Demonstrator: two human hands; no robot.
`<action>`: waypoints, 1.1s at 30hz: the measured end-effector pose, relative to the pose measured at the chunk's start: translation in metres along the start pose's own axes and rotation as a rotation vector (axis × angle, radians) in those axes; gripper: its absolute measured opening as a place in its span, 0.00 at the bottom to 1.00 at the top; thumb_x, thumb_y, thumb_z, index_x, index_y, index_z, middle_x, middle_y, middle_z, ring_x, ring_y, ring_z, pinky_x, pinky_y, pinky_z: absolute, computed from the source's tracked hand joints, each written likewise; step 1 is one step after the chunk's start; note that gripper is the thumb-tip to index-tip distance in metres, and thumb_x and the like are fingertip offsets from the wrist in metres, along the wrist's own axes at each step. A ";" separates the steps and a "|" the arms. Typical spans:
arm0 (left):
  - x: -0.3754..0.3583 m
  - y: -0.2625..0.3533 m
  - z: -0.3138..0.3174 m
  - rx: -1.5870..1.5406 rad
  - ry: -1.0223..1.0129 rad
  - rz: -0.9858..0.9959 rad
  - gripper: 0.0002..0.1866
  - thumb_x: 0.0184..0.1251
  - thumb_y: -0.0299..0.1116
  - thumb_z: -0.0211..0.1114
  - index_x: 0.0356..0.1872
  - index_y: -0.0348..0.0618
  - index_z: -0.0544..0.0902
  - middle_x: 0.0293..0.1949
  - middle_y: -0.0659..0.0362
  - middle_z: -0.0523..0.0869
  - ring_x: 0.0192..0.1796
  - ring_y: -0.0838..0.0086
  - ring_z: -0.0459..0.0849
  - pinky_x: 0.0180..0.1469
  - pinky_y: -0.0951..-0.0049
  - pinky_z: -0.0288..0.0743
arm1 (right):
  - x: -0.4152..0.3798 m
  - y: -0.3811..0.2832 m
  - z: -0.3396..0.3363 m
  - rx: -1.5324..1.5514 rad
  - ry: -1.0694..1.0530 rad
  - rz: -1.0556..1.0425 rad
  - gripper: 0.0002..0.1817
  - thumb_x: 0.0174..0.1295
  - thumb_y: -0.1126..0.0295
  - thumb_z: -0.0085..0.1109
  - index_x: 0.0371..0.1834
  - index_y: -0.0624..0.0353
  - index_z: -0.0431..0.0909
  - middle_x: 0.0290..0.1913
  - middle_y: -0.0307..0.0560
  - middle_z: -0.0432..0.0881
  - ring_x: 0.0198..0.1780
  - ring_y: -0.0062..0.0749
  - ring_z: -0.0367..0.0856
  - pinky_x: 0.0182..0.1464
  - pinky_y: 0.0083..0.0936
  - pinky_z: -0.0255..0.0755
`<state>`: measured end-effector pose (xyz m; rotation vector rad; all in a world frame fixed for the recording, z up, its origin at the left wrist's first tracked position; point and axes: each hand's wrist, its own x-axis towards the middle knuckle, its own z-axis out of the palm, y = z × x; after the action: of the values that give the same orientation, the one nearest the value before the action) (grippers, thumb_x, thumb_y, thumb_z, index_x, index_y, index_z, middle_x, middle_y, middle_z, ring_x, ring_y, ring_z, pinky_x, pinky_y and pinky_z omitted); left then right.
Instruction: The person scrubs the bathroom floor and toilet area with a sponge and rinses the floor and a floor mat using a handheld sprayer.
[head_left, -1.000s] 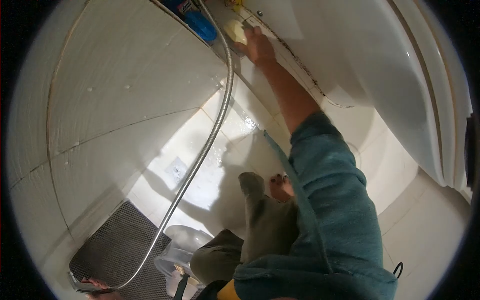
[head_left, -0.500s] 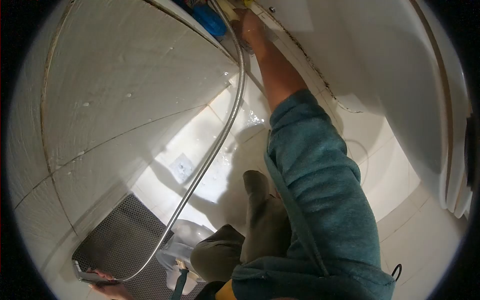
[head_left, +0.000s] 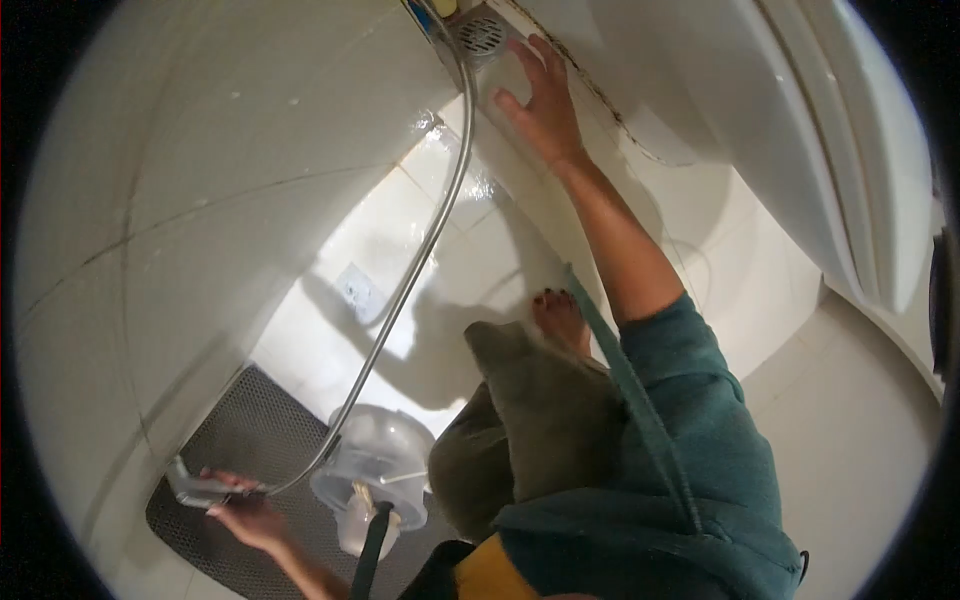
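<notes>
At the lower left, my left hand (head_left: 245, 515) is wrapped round the handle of a shower head (head_left: 190, 487). A metal hose (head_left: 425, 245) runs from it up to the top of the view. My right hand (head_left: 548, 115) reaches low to the upper middle, its fingers spread and nothing in them. Just left of those fingers lies a round slotted floor drain (head_left: 482, 37). Wet white tiles (head_left: 440, 190) shine below the drain.
A dark textured mat (head_left: 235, 420) lies at the lower left, with a clear plastic tub (head_left: 385, 425) on its edge. A tiled wall (head_left: 230, 180) rises on the left; a large white fixture (head_left: 800, 130) curves along the right. My bare foot (head_left: 562, 318) is mid-floor.
My right hand has drawn back from the top corner and opened, so the drain now shows. My left hand has risen slightly with the shower head. The view has shifted, revealing my foot.
</notes>
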<state>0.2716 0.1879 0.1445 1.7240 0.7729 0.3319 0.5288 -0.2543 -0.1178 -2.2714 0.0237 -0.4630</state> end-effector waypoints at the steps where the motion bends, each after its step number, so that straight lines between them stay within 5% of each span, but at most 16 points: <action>1: -0.008 -0.002 0.013 0.007 -0.077 -0.027 0.31 0.66 0.53 0.47 0.59 0.38 0.60 0.39 0.57 0.73 0.37 0.76 0.72 0.40 0.73 0.68 | -0.001 -0.039 -0.016 -0.025 0.050 -0.099 0.23 0.51 0.62 0.60 0.50 0.59 0.71 0.51 0.52 0.69 0.54 0.44 0.66 0.58 0.34 0.59; 2: -0.017 -0.002 0.032 0.044 -0.099 -0.056 0.30 0.65 0.51 0.49 0.60 0.38 0.59 0.40 0.57 0.74 0.39 0.74 0.73 0.44 0.71 0.68 | -0.011 -0.071 -0.022 0.163 -0.089 -0.098 0.26 0.52 0.59 0.60 0.53 0.57 0.69 0.51 0.52 0.70 0.55 0.44 0.67 0.59 0.35 0.58; 3: -0.033 0.003 0.048 0.079 -0.123 -0.063 0.30 0.65 0.49 0.51 0.60 0.39 0.58 0.42 0.56 0.74 0.41 0.73 0.74 0.47 0.68 0.69 | -0.032 -0.120 -0.035 0.337 -0.380 0.086 0.25 0.55 0.58 0.58 0.55 0.57 0.68 0.52 0.53 0.70 0.58 0.43 0.65 0.61 0.34 0.57; 5: -0.068 0.026 0.078 -0.074 -0.314 -0.118 0.29 0.64 0.42 0.55 0.60 0.39 0.57 0.44 0.55 0.74 0.47 0.69 0.75 0.55 0.60 0.66 | -0.067 -0.203 -0.050 0.778 -1.023 0.073 0.30 0.59 0.52 0.51 0.60 0.58 0.63 0.56 0.55 0.68 0.59 0.45 0.65 0.60 0.33 0.59; 6: -0.089 0.038 0.094 -0.029 -0.373 -0.093 0.27 0.65 0.41 0.54 0.60 0.39 0.57 0.46 0.55 0.73 0.49 0.68 0.74 0.55 0.60 0.66 | -0.075 -0.239 -0.074 0.933 -1.168 -0.061 0.33 0.60 0.50 0.50 0.63 0.58 0.58 0.57 0.55 0.66 0.58 0.45 0.67 0.60 0.33 0.59; 8: -0.109 0.082 0.125 -0.088 -0.355 -0.239 0.23 0.67 0.38 0.50 0.58 0.39 0.57 0.45 0.55 0.72 0.49 0.68 0.73 0.55 0.68 0.66 | -0.089 -0.301 -0.112 1.016 -1.325 0.061 0.33 0.60 0.54 0.51 0.65 0.58 0.55 0.58 0.56 0.65 0.57 0.44 0.68 0.60 0.33 0.60; 9: -0.112 0.092 0.123 -0.076 -0.364 -0.317 0.23 0.67 0.38 0.50 0.58 0.37 0.59 0.46 0.54 0.71 0.49 0.70 0.72 0.53 0.70 0.65 | -0.093 -0.312 -0.128 1.027 -1.309 0.090 0.33 0.60 0.54 0.51 0.65 0.58 0.55 0.58 0.56 0.65 0.57 0.44 0.68 0.60 0.33 0.60; 11: -0.121 0.116 0.135 -0.056 -0.381 -0.392 0.23 0.67 0.38 0.49 0.57 0.35 0.60 0.47 0.53 0.70 0.48 0.71 0.71 0.52 0.72 0.65 | -0.109 -0.322 -0.158 1.148 -0.935 0.405 0.32 0.59 0.56 0.54 0.63 0.58 0.56 0.57 0.55 0.65 0.57 0.41 0.69 0.59 0.32 0.62; 14: -0.155 0.168 0.166 0.281 -0.584 -0.222 0.24 0.68 0.40 0.46 0.60 0.38 0.61 0.44 0.55 0.69 0.45 0.72 0.68 0.53 0.70 0.63 | -0.118 -0.310 -0.220 0.948 -0.732 0.573 0.26 0.61 0.53 0.50 0.56 0.59 0.63 0.43 0.51 0.74 0.43 0.38 0.76 0.46 0.30 0.69; 16: -0.163 0.187 0.168 0.630 -0.753 -0.282 0.24 0.66 0.38 0.48 0.63 0.50 0.63 0.54 0.54 0.58 0.54 0.68 0.63 0.58 0.66 0.59 | -0.121 -0.295 -0.251 0.805 -0.571 0.880 0.24 0.61 0.52 0.48 0.52 0.59 0.65 0.38 0.47 0.75 0.34 0.33 0.75 0.40 0.28 0.70; 18: -0.175 0.174 0.155 0.546 -0.788 -0.255 0.22 0.65 0.37 0.48 0.61 0.54 0.66 0.54 0.54 0.59 0.53 0.66 0.63 0.60 0.63 0.57 | -0.129 -0.257 -0.259 0.952 -0.221 1.029 0.25 0.64 0.47 0.42 0.51 0.58 0.67 0.37 0.44 0.74 0.27 0.26 0.70 0.32 0.22 0.68; 20: -0.189 0.166 0.151 0.563 -0.944 -0.343 0.20 0.64 0.38 0.51 0.57 0.51 0.71 0.53 0.54 0.62 0.54 0.65 0.61 0.59 0.64 0.56 | -0.135 -0.205 -0.261 1.467 -0.059 1.159 0.30 0.64 0.41 0.32 0.51 0.56 0.68 0.38 0.40 0.74 0.24 0.21 0.66 0.26 0.17 0.64; 24: -0.207 0.106 0.120 0.641 -0.955 -0.409 0.19 0.66 0.40 0.49 0.56 0.49 0.70 0.49 0.58 0.66 0.53 0.70 0.63 0.61 0.69 0.54 | -0.102 -0.186 -0.268 1.328 0.091 1.205 0.35 0.62 0.37 0.27 0.51 0.57 0.69 0.36 0.38 0.74 0.23 0.20 0.64 0.24 0.16 0.61; 31: -0.227 0.066 0.093 0.666 -0.881 -0.385 0.14 0.62 0.40 0.55 0.47 0.53 0.78 0.49 0.54 0.69 0.52 0.64 0.64 0.55 0.67 0.60 | -0.109 -0.159 -0.235 1.410 0.046 1.216 0.33 0.61 0.38 0.34 0.51 0.55 0.70 0.30 0.35 0.73 0.23 0.18 0.64 0.24 0.15 0.61; 33: -0.229 0.048 0.076 0.638 -0.840 -0.399 0.13 0.62 0.39 0.55 0.47 0.52 0.78 0.47 0.54 0.71 0.49 0.65 0.67 0.54 0.67 0.62 | -0.113 -0.151 -0.213 1.260 0.201 1.258 0.30 0.61 0.39 0.38 0.46 0.56 0.70 0.28 0.36 0.73 0.23 0.19 0.65 0.25 0.16 0.63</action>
<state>0.1620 -0.0231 0.2061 1.9782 0.5816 -0.9562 0.3325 -0.2854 0.0860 -0.6759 0.9135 0.0443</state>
